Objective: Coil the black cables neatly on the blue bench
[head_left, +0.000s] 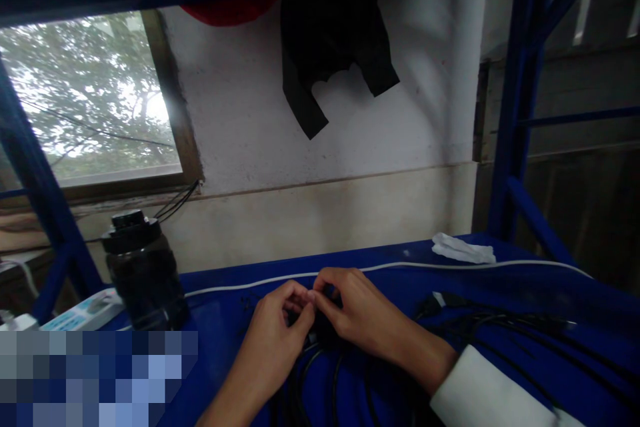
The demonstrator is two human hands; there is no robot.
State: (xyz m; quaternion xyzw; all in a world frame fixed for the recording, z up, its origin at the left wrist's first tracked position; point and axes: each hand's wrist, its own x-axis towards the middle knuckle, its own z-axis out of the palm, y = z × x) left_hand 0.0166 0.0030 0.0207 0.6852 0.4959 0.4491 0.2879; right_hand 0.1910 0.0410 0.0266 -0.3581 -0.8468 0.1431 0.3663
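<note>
Both the left hand (280, 323) and right hand (357, 313) pinch, fingertips closed, a small dark part of thin, round black cables (320, 373) trailing toward the viewer across the blue bench (225, 333).

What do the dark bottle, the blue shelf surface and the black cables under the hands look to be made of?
Dark bottle: probably tinted translucent plastic, glossy, with a black cap. Blue shelf surface: likely painted metal, with a smooth sheen. Black cables: rubber or plastic sheathing, matte and flexible, worked by left hand and right hand.
</note>
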